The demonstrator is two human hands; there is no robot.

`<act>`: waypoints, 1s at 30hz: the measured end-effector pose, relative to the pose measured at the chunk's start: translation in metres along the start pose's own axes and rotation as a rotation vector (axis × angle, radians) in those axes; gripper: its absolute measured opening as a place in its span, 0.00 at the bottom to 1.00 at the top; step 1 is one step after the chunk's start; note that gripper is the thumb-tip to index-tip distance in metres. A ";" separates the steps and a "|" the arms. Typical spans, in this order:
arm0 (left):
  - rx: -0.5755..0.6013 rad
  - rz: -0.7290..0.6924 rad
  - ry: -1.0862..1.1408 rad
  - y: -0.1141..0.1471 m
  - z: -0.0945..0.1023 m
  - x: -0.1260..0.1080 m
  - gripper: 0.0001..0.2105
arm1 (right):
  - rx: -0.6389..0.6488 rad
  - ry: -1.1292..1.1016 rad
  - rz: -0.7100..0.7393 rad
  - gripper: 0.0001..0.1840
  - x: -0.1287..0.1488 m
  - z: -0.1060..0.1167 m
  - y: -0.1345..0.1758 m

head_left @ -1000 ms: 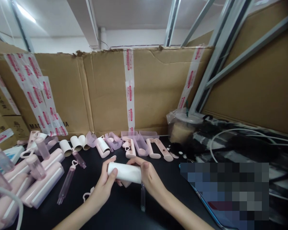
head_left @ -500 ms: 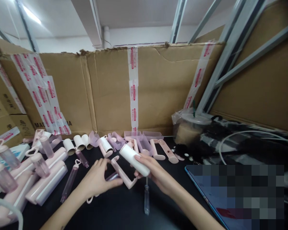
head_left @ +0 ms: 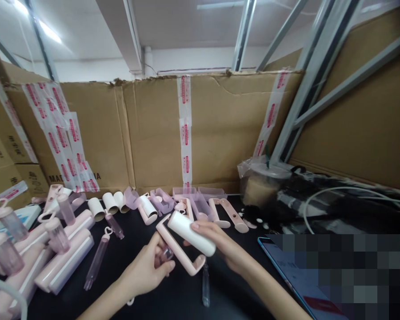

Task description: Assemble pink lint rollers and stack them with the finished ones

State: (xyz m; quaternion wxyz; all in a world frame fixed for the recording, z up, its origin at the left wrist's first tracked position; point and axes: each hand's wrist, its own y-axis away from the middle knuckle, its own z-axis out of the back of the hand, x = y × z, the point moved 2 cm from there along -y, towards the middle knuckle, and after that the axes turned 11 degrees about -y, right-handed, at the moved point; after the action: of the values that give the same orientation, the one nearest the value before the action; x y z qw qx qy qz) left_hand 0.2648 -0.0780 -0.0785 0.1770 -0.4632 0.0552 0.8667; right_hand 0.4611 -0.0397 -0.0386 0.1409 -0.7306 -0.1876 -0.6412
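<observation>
My left hand (head_left: 150,269) is closed around a see-through purplish piece beside a pink lint roller frame (head_left: 178,249); the frame is tilted, and whether the two are joined is hidden by my fingers. In my right hand (head_left: 216,240) is a white sticky roll (head_left: 191,233), held slantwise just above the frame's open side. Roll and frame overlap in view; I cannot tell whether they touch. A screwdriver with a clear handle (head_left: 206,286) lies on the black tabletop just below the frame's lower end.
Assembled pink lint rollers (head_left: 65,260) are grouped at left, near a loose purple handle (head_left: 96,262). White rolls (head_left: 110,203), purple covers (head_left: 162,200) and pink frames (head_left: 233,215) line the back by a cardboard wall (head_left: 153,133). A bagged drink cup (head_left: 262,186) and phone (head_left: 286,266) are at right.
My left hand has moved right and closed on the see-through piece. The pink frame has shifted right and nearer. The white roll has come down beside it, still in my right hand.
</observation>
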 end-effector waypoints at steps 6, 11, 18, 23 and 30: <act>0.001 -0.081 0.058 0.002 -0.005 0.003 0.20 | 0.044 -0.078 -0.046 0.24 -0.001 -0.007 0.003; -0.038 -0.134 -0.083 0.003 0.000 -0.002 0.18 | 0.035 -0.128 -0.073 0.22 0.000 -0.011 0.004; -0.052 -0.140 -0.140 0.008 -0.004 -0.005 0.15 | 0.006 -0.121 0.029 0.19 -0.011 -0.017 0.002; 0.064 -0.048 0.177 0.003 -0.013 0.004 0.15 | -0.121 -0.086 0.108 0.18 -0.016 -0.016 0.001; -0.176 0.052 0.497 -0.004 0.013 -0.008 0.30 | -0.046 0.018 0.133 0.19 -0.015 -0.028 0.004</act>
State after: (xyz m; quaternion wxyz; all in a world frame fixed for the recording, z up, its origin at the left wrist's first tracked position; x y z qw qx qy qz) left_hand 0.2605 -0.0731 -0.0640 0.0950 -0.6738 0.0334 0.7320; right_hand 0.4365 -0.0570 -0.0489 0.1683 -0.7386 -0.1227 -0.6412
